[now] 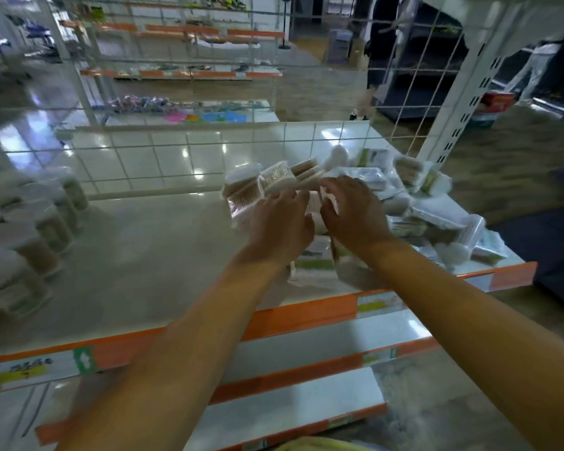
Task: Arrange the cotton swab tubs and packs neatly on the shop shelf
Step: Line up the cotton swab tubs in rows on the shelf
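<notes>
Both hands are reaching into the heap of cotton swab packs (365,203) piled on the right half of the shop shelf (163,236); the left hand (284,226) is lying with fingers fairly straight against a clear pack of wooden-stemmed swabs (241,200), touching rather than gripping it as far as the blur allows; the right hand (355,213) is curling over a small white pack (328,198), and whether it is truly pinching it or only resting on it I cannot tell. The round tubs (43,236) are already standing in a row along the shelf's left side, well apart from the heap, with bare shelf between.

To do this step well, the person is probably best lifting one pack at a time clear of the pile instead of dragging, since the slippery wrappers are likely to slide and topple neighbours toward the orange front edge (306,315); like packs should be squared together, labels forward, working into the open middle of the shelf.

Motion blur is smearing the whole frame; labels are unreadable; the palms and fingertips are hiding behind the backs of the hands; the packs beneath the wrists are partly covered; the tub row is running off the left edge.
</notes>
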### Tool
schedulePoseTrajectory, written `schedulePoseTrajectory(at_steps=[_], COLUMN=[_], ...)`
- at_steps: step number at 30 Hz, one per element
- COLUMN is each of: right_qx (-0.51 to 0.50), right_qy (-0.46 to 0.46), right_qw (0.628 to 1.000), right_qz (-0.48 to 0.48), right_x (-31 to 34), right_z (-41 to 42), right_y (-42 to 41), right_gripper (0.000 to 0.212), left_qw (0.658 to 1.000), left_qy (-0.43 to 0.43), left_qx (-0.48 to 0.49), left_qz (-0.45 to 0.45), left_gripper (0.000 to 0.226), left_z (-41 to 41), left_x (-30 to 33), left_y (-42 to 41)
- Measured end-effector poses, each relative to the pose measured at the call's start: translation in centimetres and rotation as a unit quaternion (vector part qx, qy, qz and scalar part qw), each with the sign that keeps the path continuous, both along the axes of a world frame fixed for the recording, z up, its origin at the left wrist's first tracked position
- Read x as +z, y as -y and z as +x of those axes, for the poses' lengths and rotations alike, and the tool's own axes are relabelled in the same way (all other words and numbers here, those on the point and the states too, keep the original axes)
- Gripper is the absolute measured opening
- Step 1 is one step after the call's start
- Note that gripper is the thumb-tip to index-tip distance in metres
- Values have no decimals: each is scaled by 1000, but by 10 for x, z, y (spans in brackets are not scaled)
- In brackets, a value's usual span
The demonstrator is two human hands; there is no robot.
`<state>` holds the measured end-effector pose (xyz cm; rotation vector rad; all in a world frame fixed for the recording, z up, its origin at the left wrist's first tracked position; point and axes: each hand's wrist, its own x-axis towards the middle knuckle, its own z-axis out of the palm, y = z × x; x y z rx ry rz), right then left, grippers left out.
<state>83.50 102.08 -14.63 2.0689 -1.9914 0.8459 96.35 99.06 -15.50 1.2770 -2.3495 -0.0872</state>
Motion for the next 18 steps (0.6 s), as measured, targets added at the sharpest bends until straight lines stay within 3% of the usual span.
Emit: schedulePoseTrajectory(at_steps=[18], right_qx=[-69], right_qy=[34], right_qw=[996], right_qz=[53], right_x=[7], right_z=[-131], right_y=[21], right_gripper=[37], left_qw=[998], left_qy=[41], left_qx=[37], left_qz=[-24], left_gripper=[37], left_z=[-103], left_x=[37], left_y=[59])
